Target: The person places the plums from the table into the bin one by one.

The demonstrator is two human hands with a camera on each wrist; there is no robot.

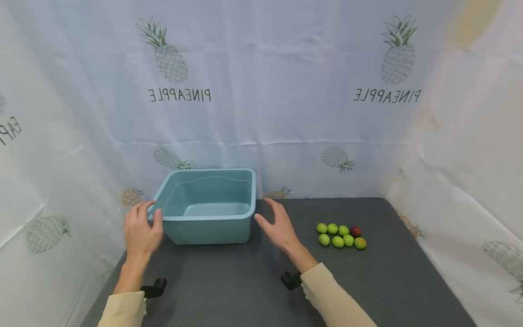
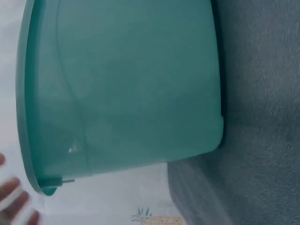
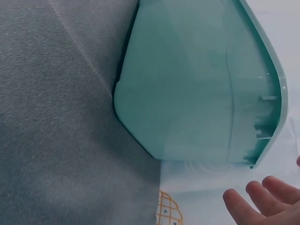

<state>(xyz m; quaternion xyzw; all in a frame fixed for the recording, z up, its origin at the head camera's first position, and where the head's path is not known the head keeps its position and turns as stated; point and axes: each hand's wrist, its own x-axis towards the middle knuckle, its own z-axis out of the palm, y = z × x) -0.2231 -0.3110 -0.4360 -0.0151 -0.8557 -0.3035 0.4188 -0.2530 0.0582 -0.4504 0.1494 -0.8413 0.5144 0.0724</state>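
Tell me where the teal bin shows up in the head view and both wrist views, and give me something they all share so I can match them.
Head: left of centre, the teal bin standing upright.
Left wrist: upper left through middle, turned sideways, rim leftmost, cut by the top edge.
Right wrist: upper centre-right, rim rightmost, also cut by the top edge.
Shared landmark: the dark tabletop.

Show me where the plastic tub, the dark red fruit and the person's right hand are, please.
Plastic tub (image 1: 210, 232): head view, on its front wall.
Dark red fruit (image 1: 355, 231): head view, on its middle.
Right hand (image 1: 280, 228): head view, on the back of the hand.
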